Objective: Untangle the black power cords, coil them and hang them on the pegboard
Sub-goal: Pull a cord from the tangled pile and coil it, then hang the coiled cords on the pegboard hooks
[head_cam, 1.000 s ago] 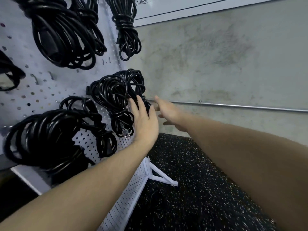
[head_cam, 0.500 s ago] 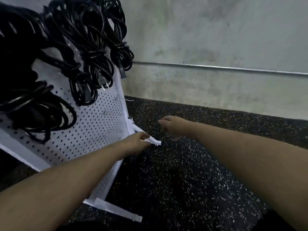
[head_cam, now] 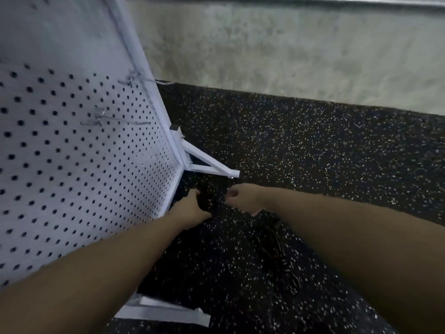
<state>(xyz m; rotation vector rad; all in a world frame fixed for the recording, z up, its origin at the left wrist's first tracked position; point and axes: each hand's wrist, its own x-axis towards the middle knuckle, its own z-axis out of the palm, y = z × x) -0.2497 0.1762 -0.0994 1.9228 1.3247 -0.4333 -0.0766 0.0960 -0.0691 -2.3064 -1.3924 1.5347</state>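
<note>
A tangle of black power cord [head_cam: 212, 204] lies on the dark speckled floor beside the pegboard's lower corner, and more of it [head_cam: 281, 259] trails toward me, hard to tell from the floor. My left hand [head_cam: 191, 209] reaches down with its fingers curled into the tangle. Just right of it, my right hand [head_cam: 243, 198] is curled like a fist on the same cord. The white pegboard [head_cam: 72, 153] leans at the left. Only its lower part shows, with bare metal hooks [head_cam: 115, 120].
The pegboard's white support foot [head_cam: 212, 166] juts onto the floor just beyond my hands, and another foot [head_cam: 163, 312] lies near my left forearm. A grey concrete wall [head_cam: 289, 51] runs behind the black speckled floor [head_cam: 337, 160].
My view has dropped from the hung coils to the floor. Both hands left the coil on the pegboard, came down past the support foot and closed on the cord lying there.
</note>
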